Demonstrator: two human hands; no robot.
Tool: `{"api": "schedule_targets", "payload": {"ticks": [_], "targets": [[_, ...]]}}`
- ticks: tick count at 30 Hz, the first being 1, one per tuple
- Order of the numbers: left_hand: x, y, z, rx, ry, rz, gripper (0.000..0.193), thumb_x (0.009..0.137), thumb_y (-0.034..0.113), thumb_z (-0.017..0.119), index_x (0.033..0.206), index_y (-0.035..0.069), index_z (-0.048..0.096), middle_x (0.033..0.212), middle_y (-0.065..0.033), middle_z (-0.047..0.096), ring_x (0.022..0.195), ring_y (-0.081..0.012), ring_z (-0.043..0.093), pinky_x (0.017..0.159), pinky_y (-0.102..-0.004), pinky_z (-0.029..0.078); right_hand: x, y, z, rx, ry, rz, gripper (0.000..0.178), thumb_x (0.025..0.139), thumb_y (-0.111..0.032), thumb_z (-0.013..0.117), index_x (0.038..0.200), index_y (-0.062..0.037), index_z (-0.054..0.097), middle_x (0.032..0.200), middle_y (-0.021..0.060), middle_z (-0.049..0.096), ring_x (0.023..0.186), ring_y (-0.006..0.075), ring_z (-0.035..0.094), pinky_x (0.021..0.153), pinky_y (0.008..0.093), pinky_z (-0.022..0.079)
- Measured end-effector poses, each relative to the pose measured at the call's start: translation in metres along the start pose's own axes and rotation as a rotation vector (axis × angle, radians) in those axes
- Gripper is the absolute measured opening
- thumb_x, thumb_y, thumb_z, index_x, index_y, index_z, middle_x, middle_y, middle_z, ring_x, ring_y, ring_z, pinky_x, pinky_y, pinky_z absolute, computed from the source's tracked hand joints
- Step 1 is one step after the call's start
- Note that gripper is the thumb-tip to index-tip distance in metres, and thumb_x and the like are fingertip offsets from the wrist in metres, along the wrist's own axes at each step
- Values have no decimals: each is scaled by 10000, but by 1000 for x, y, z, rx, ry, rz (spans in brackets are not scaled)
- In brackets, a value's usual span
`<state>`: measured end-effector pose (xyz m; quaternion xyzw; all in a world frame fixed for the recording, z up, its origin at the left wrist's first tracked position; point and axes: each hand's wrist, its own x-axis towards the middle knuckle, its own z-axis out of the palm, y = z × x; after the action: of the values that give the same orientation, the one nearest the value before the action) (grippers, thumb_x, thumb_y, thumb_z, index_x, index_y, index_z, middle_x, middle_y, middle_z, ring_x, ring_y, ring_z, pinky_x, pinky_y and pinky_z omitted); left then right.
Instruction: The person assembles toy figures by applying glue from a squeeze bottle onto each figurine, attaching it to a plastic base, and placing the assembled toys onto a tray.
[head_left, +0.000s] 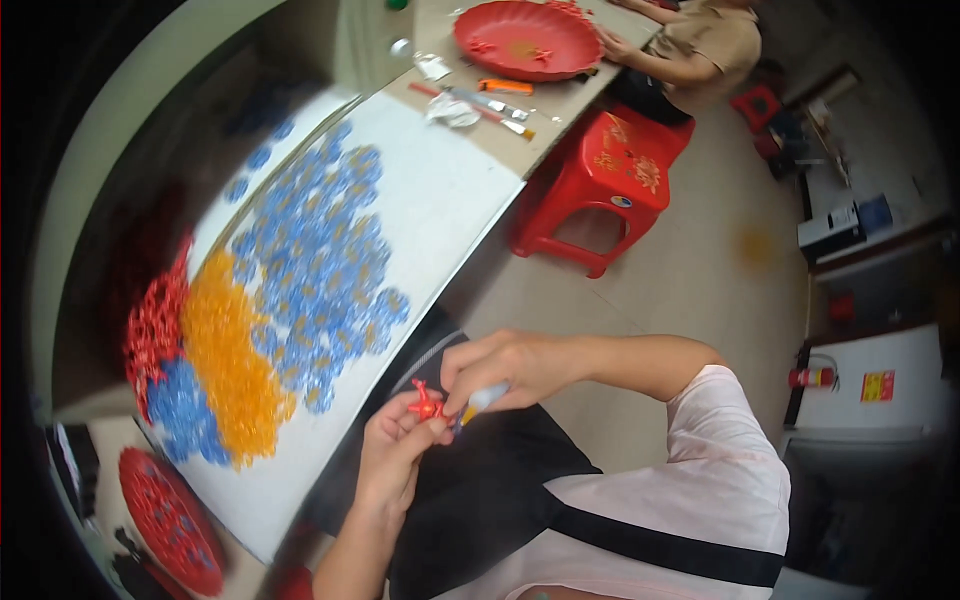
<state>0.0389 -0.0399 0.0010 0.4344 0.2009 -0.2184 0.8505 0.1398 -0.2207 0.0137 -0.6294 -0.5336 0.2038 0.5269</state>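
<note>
Over my lap, my left hand pinches a small red plastic figure-like piece with thin limbs sticking out. Close beside it, my right hand grips a small pale squeeze bottle with a yellowish tip. The tip points down at the red piece near my left fingertips; I cannot tell whether they touch. On the white tabletop to the left lie many round blue pieces, a heap of orange pieces, a smaller blue heap and a pile of red pieces.
A red oval tray of red and blue pieces sits at the lower left. Farther off are another red tray, brushes, an orange cutter and crumpled tissue. A red stool stands near a seated co-worker.
</note>
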Motion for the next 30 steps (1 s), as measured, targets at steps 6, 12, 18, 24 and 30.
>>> {"api": "schedule_targets", "payload": {"ticks": [6, 12, 18, 24, 30], "targets": [[18, -6, 24, 69, -17, -52, 254, 723, -41, 575, 971, -27, 516, 803, -99, 599, 660, -138, 565, 646, -226, 452, -34, 5, -8, 39, 130, 34, 187, 660, -25, 653, 837, -57, 598, 791, 62, 527, 712, 239, 554, 604, 306, 441], [30, 3, 45, 166, 29, -17, 275, 711, -66, 578, 976, -39, 512, 808, -95, 598, 678, -130, 571, 670, -218, 456, -47, 16, -16, -29, 243, -77, 181, 661, -14, 632, 828, -63, 583, 791, 50, 521, 675, 223, 553, 552, 302, 440], [43, 11, 62, 243, 5, 17, 288, 686, -98, 588, 959, -36, 522, 821, -104, 597, 736, -143, 599, 707, -222, 476, -57, 15, -31, -106, 300, -106, 197, 648, -11, 628, 826, -74, 573, 800, 32, 501, 669, 207, 549, 547, 296, 454], [53, 16, 69, 297, -17, 19, 272, 690, -93, 591, 945, -25, 527, 824, -96, 598, 739, -138, 597, 704, -217, 472, -59, 15, -43, -137, 315, -108, 233, 636, 14, 623, 841, -79, 565, 803, 39, 494, 681, 207, 546, 549, 293, 454], [58, 18, 73, 296, 0, 41, 283, 684, -67, 598, 947, -19, 508, 784, -79, 594, 674, -113, 578, 652, -206, 467, -57, 19, -49, -135, 308, -159, 292, 647, 36, 615, 924, -44, 568, 855, 76, 531, 716, 215, 557, 531, 277, 455]]}}
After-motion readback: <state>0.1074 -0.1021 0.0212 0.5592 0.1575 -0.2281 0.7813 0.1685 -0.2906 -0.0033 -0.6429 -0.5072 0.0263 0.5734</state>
